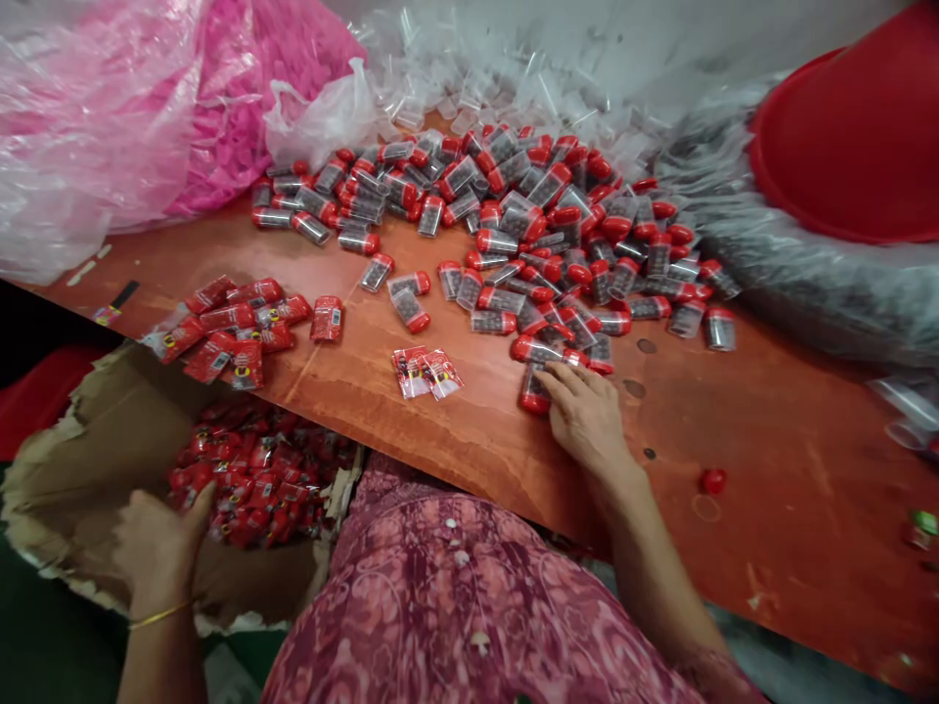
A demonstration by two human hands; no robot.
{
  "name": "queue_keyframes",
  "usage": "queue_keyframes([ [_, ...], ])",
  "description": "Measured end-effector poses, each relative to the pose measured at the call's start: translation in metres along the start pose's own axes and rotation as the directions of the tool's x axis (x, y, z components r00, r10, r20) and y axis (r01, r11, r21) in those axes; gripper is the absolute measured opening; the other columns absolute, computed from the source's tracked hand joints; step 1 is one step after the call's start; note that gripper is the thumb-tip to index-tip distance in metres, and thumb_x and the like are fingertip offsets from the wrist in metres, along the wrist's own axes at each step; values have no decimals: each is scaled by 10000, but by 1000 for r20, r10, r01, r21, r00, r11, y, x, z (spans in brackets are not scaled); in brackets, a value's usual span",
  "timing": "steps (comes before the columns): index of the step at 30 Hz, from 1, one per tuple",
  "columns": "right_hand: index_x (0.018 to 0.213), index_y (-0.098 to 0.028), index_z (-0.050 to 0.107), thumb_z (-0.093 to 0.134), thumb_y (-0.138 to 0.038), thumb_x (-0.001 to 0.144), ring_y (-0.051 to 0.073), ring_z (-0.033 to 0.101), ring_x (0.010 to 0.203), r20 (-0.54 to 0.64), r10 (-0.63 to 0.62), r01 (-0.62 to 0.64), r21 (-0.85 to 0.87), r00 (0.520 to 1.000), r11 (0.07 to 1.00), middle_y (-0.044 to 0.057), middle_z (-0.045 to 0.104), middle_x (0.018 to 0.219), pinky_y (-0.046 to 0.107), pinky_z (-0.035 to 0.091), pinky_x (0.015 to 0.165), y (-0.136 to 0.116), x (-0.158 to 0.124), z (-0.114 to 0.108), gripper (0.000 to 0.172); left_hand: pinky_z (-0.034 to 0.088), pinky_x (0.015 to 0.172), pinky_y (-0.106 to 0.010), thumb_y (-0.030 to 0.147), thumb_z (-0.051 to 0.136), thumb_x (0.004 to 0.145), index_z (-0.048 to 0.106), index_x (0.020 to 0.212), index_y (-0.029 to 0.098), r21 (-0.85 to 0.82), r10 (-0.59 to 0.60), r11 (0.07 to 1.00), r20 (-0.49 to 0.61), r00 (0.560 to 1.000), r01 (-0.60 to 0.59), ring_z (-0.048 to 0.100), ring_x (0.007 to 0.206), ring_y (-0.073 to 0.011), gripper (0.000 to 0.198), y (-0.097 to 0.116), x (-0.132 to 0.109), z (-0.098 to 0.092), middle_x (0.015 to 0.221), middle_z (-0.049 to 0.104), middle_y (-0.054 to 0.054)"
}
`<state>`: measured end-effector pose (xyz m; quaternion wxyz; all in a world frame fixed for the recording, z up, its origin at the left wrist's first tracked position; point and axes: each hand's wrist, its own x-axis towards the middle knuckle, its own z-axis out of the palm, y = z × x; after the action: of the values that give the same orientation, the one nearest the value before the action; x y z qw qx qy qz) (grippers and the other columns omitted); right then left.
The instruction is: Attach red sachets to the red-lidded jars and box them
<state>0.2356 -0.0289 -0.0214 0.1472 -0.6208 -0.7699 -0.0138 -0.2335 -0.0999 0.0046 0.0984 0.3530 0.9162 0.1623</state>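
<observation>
My right hand [587,416] rests on the reddish wooden table [770,460], fingers curled over a small clear tube with a red cap [534,391] at the near edge of a big heap of such capped tubes [543,230]. My left hand [157,552], a thin gold bangle on the wrist, reaches into a torn cardboard box [66,469] below the table edge, among red wrapped packets [256,474]; its fingers are mostly hidden. Two wrapped packets [425,374] lie on the table in front of me, and a cluster of wrapped packets [235,328] lies at the left.
A pink plastic bag of pink caps [147,108] fills the back left. Empty clear tubes [499,73] pile at the back. A red basin [851,147] sits on a clear bag of dark beads [807,274] at right. One loose red cap [713,480] lies near the front.
</observation>
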Motion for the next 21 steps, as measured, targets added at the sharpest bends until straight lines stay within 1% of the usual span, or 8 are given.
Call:
queue_keyframes([
  [2, 1147, -210, 615, 442, -165, 848, 254, 498, 1058, -12, 9, -9, -56, 1000, 998, 90, 620, 1196, 391, 354, 869, -11, 1, 9, 349, 402, 895, -633, 568, 580, 694, 541, 994, 316, 95, 91, 993, -182, 979, -75, 505, 1164, -379, 394, 10, -4, 5, 1143, 669, -1],
  [4, 1170, -207, 602, 420, -174, 868, 256, 494, 1049, -29, 35, -37, -67, 999, 997, 102, 610, 1201, 390, 344, 860, -29, 6, 18, 354, 435, 925, -549, 502, 517, 773, 574, 1027, 291, -19, 329, 939, -234, 915, -342, 556, 1120, -322, 336, 43, -18, 20, 1217, 629, -35],
  [5, 1183, -202, 593, 406, -161, 870, 259, 489, 1054, -37, 53, -56, -65, 998, 996, 110, 603, 1207, 394, 342, 861, -37, 11, 21, 368, 429, 952, -514, 466, 492, 806, 607, 1000, 264, -95, 478, 858, -211, 852, -505, 572, 1107, -297, 303, 66, -26, 30, 1172, 653, -49],
  [7, 1201, -189, 580, 391, -135, 863, 268, 477, 1079, -61, 83, -86, -59, 995, 995, 125, 583, 1229, 403, 343, 871, -48, 18, 28, 391, 356, 1023, -512, 414, 482, 841, 658, 986, 222, -167, 701, 688, -101, 706, -706, 475, 1236, -308, 298, 115, -46, 54, 1182, 647, -87],
  [10, 1174, -169, 591, 418, -146, 848, 274, 470, 1111, -139, 107, -113, -30, 985, 993, 137, 556, 1262, 414, 351, 904, -54, 22, 32, 370, 256, 1077, -538, 393, 515, 842, 638, 1126, 218, -211, 860, 508, 65, 506, -835, 361, 1326, -319, 355, 175, -70, 85, 1337, 533, -120],
  [11, 1147, -167, 604, 432, -165, 847, 274, 475, 1110, -170, 109, -112, -9, 979, 994, 137, 559, 1256, 417, 356, 911, -53, 21, 31, 345, 244, 1082, -539, 394, 534, 834, 640, 1133, 221, -220, 879, 478, 110, 465, -851, 351, 1331, -323, 362, 189, -74, 93, 1358, 510, -124],
  [14, 1054, -179, 638, 456, -203, 856, 260, 506, 1090, -233, 101, -84, 83, 967, 993, 128, 595, 1201, 413, 379, 915, -54, 14, 26, 270, 234, 1080, -559, 352, 538, 838, 701, 1015, 249, -223, 879, 473, 185, 440, -852, 376, 1315, -325, 261, 207, -79, 109, 1303, 565, -102],
  [21, 993, -195, 651, 479, -256, 878, 224, 590, 979, -194, 91, -12, 377, 977, 926, 102, 679, 1035, 390, 408, 894, -77, 23, 10, 215, 232, 1066, -584, 346, 468, 877, 710, 996, 259, -273, 835, 549, 135, 533, -790, 400, 1299, -326, 283, 208, -73, 107, 1273, 590, -90],
])
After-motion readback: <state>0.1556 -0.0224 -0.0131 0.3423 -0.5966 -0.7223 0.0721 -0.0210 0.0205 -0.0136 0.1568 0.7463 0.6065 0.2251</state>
